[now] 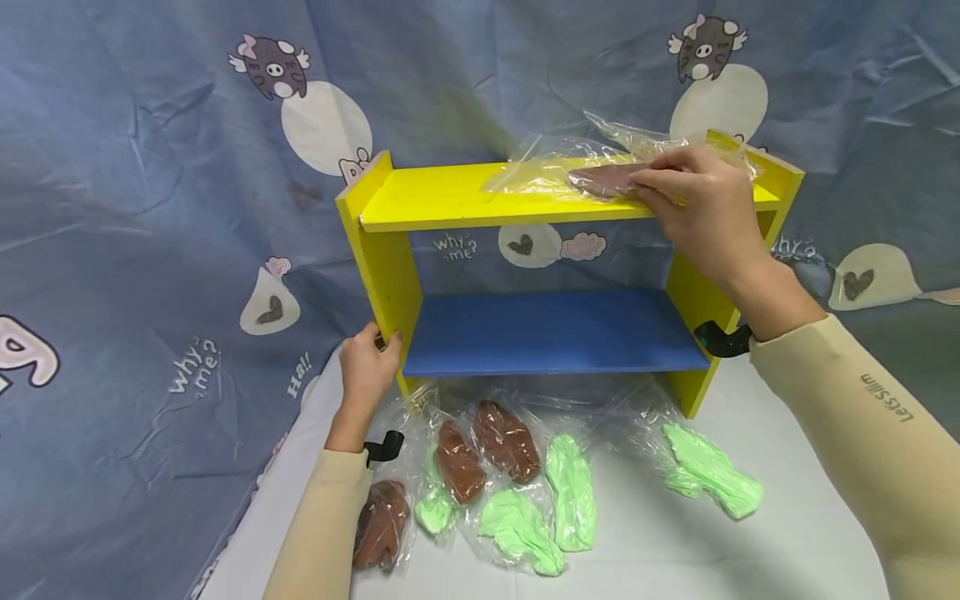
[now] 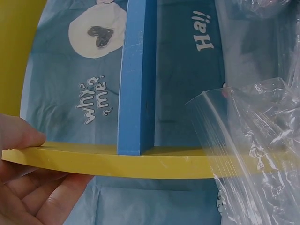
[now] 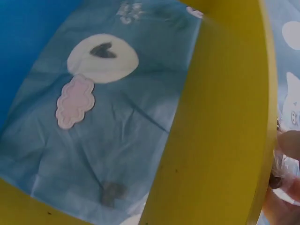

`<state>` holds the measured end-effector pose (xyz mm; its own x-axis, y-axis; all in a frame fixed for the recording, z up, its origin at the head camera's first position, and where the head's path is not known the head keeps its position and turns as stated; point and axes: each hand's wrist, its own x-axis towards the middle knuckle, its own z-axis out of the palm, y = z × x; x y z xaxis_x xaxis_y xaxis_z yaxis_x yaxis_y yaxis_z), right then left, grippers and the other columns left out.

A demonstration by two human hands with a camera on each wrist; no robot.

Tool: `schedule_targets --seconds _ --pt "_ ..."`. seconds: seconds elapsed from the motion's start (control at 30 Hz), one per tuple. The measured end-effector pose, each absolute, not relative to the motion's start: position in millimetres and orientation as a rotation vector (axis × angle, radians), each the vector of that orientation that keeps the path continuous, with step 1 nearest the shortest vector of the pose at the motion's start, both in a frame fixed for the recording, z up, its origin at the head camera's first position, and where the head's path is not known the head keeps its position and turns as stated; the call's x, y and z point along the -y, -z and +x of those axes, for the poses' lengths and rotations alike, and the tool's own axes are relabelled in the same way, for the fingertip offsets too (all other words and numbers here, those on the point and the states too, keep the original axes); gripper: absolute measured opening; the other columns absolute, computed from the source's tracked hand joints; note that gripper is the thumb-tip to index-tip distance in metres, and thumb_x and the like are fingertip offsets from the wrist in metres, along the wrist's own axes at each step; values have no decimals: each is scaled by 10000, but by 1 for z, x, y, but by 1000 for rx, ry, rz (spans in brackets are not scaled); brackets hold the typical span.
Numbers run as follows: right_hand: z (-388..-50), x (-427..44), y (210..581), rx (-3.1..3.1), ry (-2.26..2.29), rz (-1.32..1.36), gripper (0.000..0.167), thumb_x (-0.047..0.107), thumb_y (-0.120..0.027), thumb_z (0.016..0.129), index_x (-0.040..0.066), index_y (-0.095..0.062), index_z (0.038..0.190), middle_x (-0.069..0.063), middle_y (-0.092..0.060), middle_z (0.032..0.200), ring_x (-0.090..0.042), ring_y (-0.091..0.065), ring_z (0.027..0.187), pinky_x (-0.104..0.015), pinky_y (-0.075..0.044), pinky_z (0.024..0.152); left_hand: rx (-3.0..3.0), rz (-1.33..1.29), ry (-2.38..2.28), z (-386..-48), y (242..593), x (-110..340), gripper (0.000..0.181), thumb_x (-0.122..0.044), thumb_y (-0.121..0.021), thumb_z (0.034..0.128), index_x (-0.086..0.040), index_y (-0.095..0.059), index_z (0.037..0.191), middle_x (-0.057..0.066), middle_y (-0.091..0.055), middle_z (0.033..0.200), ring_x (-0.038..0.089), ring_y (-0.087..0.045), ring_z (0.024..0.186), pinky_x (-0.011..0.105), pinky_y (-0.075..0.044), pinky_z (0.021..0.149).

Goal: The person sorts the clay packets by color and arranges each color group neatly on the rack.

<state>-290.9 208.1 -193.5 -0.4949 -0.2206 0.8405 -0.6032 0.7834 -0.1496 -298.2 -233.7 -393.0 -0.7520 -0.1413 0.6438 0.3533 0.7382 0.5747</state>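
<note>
A small rack with a yellow top shelf (image 1: 442, 190) and a blue lower shelf (image 1: 555, 333) stands against the curtain. My left hand (image 1: 367, 367) grips the front edge of its yellow left side panel (image 2: 154, 166), thumb on one face and fingers on the other. At the right of the top shelf, my right hand (image 1: 701, 208) pinches a clear plastic bag with a flat brown soft item (image 1: 603, 179) inside. The bag's loose film spreads over the yellow board. Only some fingers (image 3: 288, 145) show in the right wrist view, beyond the yellow edge.
On the white table (image 1: 630, 542), bagged brown items (image 1: 506, 442) and pale green soft items (image 1: 572, 492) lie before the rack. Another green item (image 1: 712, 471) lies to the right. A patterned blue curtain (image 1: 150, 167) hangs behind.
</note>
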Motion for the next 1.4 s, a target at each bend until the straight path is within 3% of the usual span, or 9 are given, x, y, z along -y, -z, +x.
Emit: schedule_targets --seconds 0.27,0.47,0.63,0.87,0.97,1.2,1.4 --pt "-294 -195 196 1944 -387 529 266 163 -759 902 97 -773 1160 -167 -681 995 -338 -584 873 -452 -472 767 2236 -152 920 -297 397 234 241 -152 -677 931 30 -702 1088 225 -735 947 382 -724 835 523 -580 727" --pt "-291 -191 195 2115 -355 517 250 166 -723 933 52 -764 1151 -184 -622 1013 -355 -524 941 -468 -434 815 2245 -159 930 -295 400 232 246 -160 -675 935 29 -705 1090 224 -736 943 378 -726 830 517 -585 724" --pt "-287 -194 195 2244 -291 574 308 197 -607 991 -2 -734 1188 -207 -569 1045 -375 -518 966 -507 -440 856 2243 -157 936 -295 399 234 234 -153 -689 939 29 -708 1085 221 -736 940 369 -728 823 503 -593 705" --pt "-285 -194 195 2311 -238 639 371 259 -554 1025 45 -683 1299 -196 -511 1038 -386 -455 1020 -535 -343 958 2242 -155 925 -295 393 235 230 -152 -690 933 27 -708 1077 221 -738 946 374 -727 833 521 -582 737" --pt "-286 -189 193 2356 -222 610 400 310 -505 1048 66 -677 1314 -198 -487 1036 -394 -428 1027 -540 -320 948 2243 -152 927 -294 392 236 238 -154 -690 933 28 -705 1085 225 -736 957 378 -727 847 522 -581 745" --pt "-290 -176 190 2410 -86 530 471 373 -391 1076 50 -713 1192 -215 -469 1008 -411 -404 1038 -567 -301 930 2245 -146 929 -290 392 236 242 -141 -690 932 44 -701 1087 234 -733 954 387 -726 848 524 -586 733" --pt "-293 -181 195 2373 -52 466 509 389 -359 1076 63 -637 1350 -251 -452 1070 -443 -389 1054 -585 -345 888 2228 -182 933 -292 391 234 234 -133 -688 935 36 -704 1096 229 -736 958 374 -732 853 508 -592 739"
